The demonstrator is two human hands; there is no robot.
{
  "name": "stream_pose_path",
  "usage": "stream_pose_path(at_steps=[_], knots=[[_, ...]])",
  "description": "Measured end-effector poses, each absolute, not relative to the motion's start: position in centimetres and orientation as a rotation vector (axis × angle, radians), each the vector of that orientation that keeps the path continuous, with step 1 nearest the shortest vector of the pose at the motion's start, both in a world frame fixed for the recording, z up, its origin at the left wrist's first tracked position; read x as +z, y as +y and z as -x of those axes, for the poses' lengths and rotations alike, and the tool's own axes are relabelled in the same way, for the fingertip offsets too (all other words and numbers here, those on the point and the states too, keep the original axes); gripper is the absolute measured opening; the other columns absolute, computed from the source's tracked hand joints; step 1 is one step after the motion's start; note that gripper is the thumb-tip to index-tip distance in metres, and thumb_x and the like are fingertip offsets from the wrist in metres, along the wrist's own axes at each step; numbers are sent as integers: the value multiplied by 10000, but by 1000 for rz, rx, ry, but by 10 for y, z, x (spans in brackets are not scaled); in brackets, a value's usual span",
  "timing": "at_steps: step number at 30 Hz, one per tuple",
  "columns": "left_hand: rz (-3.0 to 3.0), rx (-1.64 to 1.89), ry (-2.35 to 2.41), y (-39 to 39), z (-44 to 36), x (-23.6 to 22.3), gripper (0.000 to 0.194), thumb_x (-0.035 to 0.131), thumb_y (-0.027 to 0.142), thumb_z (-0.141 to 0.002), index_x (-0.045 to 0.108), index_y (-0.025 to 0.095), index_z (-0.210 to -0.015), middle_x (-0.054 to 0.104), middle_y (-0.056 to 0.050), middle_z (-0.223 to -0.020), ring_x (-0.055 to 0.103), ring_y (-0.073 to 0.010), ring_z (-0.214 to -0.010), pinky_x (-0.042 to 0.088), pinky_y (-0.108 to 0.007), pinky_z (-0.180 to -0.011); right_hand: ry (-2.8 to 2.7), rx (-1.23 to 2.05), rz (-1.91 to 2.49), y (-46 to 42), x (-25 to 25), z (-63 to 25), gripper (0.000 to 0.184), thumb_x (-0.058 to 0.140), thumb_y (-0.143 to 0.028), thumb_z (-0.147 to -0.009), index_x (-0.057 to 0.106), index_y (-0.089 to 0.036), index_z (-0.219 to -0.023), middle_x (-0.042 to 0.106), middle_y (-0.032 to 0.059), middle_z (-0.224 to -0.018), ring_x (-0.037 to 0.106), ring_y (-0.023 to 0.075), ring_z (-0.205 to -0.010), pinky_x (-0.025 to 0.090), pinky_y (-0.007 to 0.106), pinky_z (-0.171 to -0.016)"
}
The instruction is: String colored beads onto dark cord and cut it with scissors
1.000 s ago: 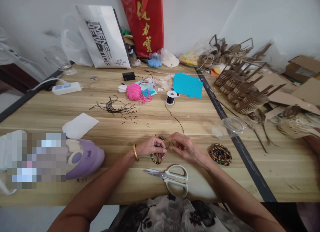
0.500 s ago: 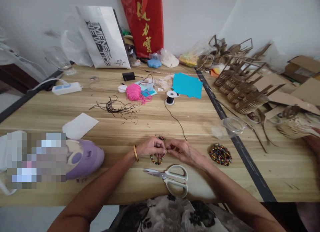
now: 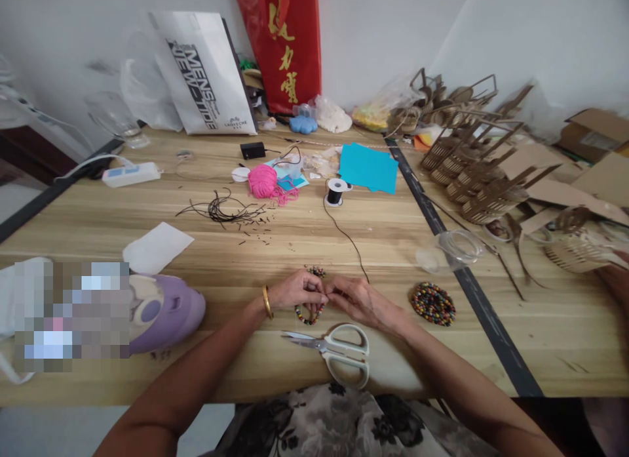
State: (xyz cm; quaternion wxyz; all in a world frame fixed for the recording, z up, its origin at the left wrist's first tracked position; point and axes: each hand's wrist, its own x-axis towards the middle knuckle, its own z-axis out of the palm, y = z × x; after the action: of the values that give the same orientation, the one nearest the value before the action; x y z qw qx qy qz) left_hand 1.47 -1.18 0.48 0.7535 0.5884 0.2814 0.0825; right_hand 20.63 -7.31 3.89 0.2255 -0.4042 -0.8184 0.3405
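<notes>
A bracelet of colourful beads [image 3: 308, 320] hangs in a loop from my left hand [image 3: 299, 290], whose fingers pinch it at its upper right side. My right hand [image 3: 354, 296] meets the left there, thumb and forefinger pressed together at the bracelet's end. What lies between those right fingertips is too small to make out. Just beyond the hands is a small group of loose beads [image 3: 317, 271]. Scissors with pale handles [image 3: 347, 353] lie in front of me, blades to the left. To the right rests a coiled pile of beaded strands [image 3: 433, 304].
A spool of black cord [image 3: 335, 193] trails its end toward my hands. Cut black cords [image 3: 221, 209], pink yarn [image 3: 264, 181] and blue sheets [image 3: 368, 168] lie farther back. Woven baskets [image 3: 474, 172] stand right, near another person's hand [image 3: 616, 273]. A purple object [image 3: 170, 313] sits left.
Both hands stay almost in place at the bracelet. My right fingers have shifted very slightly; nothing else has visibly moved.
</notes>
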Motion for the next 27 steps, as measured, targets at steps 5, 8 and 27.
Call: stream_pose_path(at_steps=[5,8,27], knots=[[-1293,207,597,-10,-13,7,390,740,466,-669,632,100,-748,674,-25,-613,626,-93,-556,465,-182,-551,-2159,1006,1157,-73,36,-207,123,425,-211,-945,523,-172,-882,610,12,-756,536,104,-643,412,198,-606],[-1292,201,569,-10,-13,6,393,729,470,-684,639,98,-775,697,-46,-673,634,-101,-593,475,-195,-577,-2088,1096,1174,-73,33,-208,118,421,-224,-947,523,-170,-919,634,15,-755,560,101,-628,423,191,-585],[-1341,225,622,-12,-17,6,344,695,433,-729,669,102,-816,695,-46,-721,611,-105,-629,488,-222,-650,-1812,1312,1218,-71,22,-212,137,519,-277,-902,549,-149,-867,662,26,-688,603,108,-575,465,196,-524]])
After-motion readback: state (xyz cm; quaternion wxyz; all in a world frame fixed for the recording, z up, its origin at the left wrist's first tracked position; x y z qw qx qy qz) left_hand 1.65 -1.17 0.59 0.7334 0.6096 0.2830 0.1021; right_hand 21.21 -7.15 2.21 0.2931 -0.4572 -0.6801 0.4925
